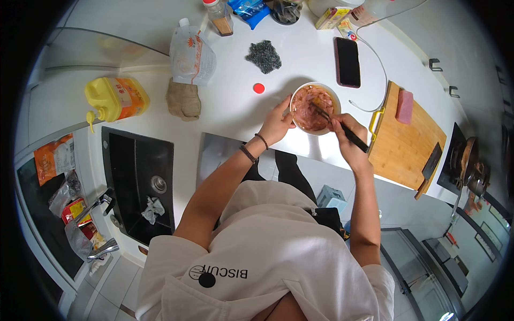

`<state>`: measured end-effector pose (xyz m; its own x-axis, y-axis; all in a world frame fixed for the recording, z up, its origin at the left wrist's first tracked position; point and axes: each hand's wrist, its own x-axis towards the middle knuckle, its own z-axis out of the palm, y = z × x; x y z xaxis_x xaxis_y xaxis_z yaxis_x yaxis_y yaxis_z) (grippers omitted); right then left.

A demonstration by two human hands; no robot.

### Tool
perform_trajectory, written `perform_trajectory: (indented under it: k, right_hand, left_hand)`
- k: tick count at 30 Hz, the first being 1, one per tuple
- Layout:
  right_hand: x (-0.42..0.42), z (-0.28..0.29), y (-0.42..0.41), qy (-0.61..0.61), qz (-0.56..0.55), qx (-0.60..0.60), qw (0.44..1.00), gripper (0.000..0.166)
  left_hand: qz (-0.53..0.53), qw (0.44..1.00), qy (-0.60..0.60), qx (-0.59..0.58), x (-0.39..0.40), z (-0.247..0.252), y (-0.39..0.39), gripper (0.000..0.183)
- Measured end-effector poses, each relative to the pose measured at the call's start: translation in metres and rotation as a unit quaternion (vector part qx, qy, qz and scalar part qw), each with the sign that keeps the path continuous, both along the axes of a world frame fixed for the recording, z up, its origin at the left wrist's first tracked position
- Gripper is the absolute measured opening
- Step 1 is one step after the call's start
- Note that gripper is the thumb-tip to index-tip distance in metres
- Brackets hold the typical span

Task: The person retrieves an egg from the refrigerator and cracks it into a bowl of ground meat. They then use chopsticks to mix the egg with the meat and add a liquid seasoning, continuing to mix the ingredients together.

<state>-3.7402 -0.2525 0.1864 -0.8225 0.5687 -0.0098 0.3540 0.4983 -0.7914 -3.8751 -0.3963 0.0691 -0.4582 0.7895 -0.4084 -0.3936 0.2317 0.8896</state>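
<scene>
Against the near left side of a white bowl (338, 100), my left hand (278, 123) steadies it with fingers and thumb on its wall. Sliced raw meat (305, 114) in a wet, reddish coating fills much of the bowl. My right hand (350, 140) grips a black utensil (354, 137), slanted, with its far end down in the meat. Whether it is a pair of chopsticks or a fork, I cannot tell. The bowl stands upright on the white countertop (237, 108), close to its front edge.
Left of the bowl lie a red cap (259, 88) and a dark steel-wool-like scourer (265, 56). A phone (347, 62) and white cable (381, 68) lie beyond. At right, a cutting board (401, 148) bears a meat block (404, 106) and cleaver (432, 160). A black sink (136, 172) is left.
</scene>
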Motion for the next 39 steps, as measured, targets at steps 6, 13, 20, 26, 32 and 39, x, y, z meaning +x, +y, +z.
perform_trajectory:
  k: [6, 13, 20, 26, 32, 39]
  right_hand:
    - [-0.006, 0.016, 0.002, -0.013, -0.037, 0.022, 0.999, 0.009]
    - [0.012, 0.02, 0.006, -0.07, -0.069, -0.051, 0.994, 0.007]
    - [-0.006, 0.005, 0.005, 0.021, -0.114, -0.091, 0.989, 0.015]
    - [-0.007, 0.022, -0.017, -0.042, -0.104, -0.142, 0.984, 0.014]
    - [-0.003, 0.008, -0.003, -0.037, -0.123, -0.006, 0.992, 0.014]
    - [-0.012, 0.011, -0.006, 0.001, -0.101, 0.025, 0.995, 0.013]
  left_hand:
    - [0.006, 1.0, -0.003, 0.003, 0.0, -0.005, -0.003, 0.055]
    - [0.007, 1.0, -0.003, -0.008, 0.0, -0.004, -0.003, 0.055]
    - [0.004, 1.0, -0.002, 0.0, 0.001, -0.011, -0.002, 0.056]
    - [0.004, 1.0, -0.009, -0.011, 0.0, -0.003, -0.002, 0.055]
    - [0.002, 1.0, -0.009, -0.022, -0.001, 0.001, -0.001, 0.055]
    - [0.005, 1.0, -0.006, -0.007, 0.0, -0.003, 0.0, 0.055]
